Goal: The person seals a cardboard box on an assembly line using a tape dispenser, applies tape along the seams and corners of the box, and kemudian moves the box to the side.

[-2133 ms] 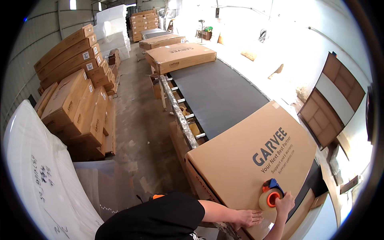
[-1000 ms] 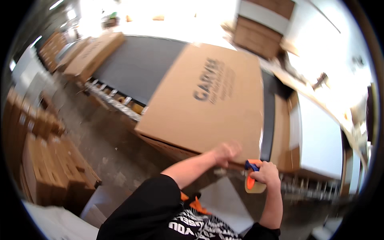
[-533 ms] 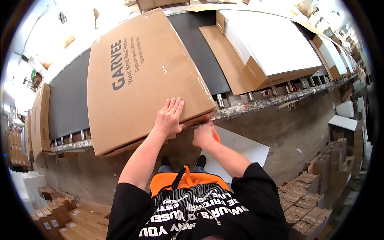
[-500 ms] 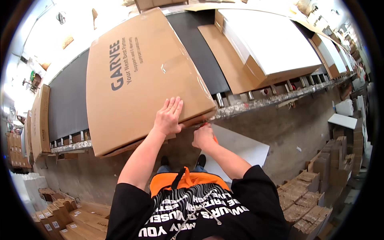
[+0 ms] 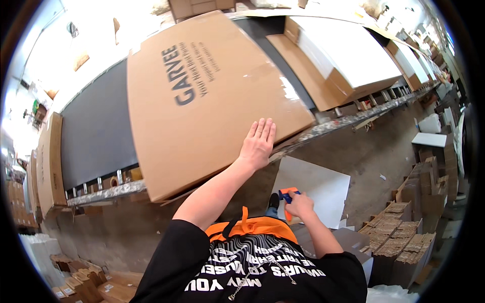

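Note:
A large brown cardboard box (image 5: pixel 212 116) lies flat across the conveyor, its dark printing facing up. Shiny clear tape shows along its right end. My left hand (image 5: pixel 258 143) rests flat on the near right part of the box top, fingers stretched out. Off the box, lower right, my right hand (image 5: pixel 300 203) is wrapped round an orange and blue tape gun (image 5: pixel 289 194). The tape gun is partly hidden by the fingers. It hangs over the floor, beside a white flat sheet (image 5: pixel 323 187).
The dark conveyor belt (image 5: pixel 98 126) has a worn metal rail (image 5: pixel 113 193) along its near side. An open box with a white panel (image 5: pixel 353 53) stands right, an upright brown box (image 5: pixel 49 161) left. Stacked folded cardboard (image 5: pixel 396 232) is at lower right, more brown boxes (image 5: pixel 83 285) at lower left.
My right hand has drawn back from the box's near right corner with the tape gun, toward my body and to the right. My left hand stays flat on the box. The view has shifted.

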A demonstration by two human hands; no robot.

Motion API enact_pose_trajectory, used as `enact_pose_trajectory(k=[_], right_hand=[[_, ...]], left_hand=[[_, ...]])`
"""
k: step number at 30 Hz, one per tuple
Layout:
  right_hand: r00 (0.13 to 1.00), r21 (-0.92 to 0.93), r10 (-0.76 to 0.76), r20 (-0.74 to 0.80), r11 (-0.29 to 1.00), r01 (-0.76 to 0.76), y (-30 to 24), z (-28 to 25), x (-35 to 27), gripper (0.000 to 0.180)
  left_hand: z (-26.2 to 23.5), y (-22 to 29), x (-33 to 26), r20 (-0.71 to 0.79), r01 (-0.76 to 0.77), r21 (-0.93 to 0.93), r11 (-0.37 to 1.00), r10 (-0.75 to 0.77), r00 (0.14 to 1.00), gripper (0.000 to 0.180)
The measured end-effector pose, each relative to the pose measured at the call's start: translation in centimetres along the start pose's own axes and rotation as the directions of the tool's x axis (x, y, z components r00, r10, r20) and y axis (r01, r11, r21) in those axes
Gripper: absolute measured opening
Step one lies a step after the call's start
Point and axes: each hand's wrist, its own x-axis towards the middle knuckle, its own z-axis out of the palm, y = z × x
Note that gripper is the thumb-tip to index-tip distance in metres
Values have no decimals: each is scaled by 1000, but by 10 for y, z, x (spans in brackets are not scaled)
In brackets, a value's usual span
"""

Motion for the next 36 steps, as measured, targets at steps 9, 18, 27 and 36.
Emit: enact_pose_trajectory(k=[9, 18, 27, 36], right_hand=[[862, 75, -144, -487, 976, 205, -144, -59, -91, 52], [672, -179, -432, -601, 893, 414, -350, -165, -102, 48], [940, -235, -300, 163, 913, 333, -310, -94, -128, 39], [881, -482, -440, 173, 743, 465, -327, 5, -54, 33]], left_hand=[[-91, -142, -262, 173, 264, -49, 963, -252, 952, 109], [-68, -157, -287, -109, 236, -218, 947, -263, 959, 101], [-68, -164, -303, -152, 242, -219, 945, -278, 948, 100], [-69, -169, -305, -172, 232, -212, 949, -270, 947, 99]])
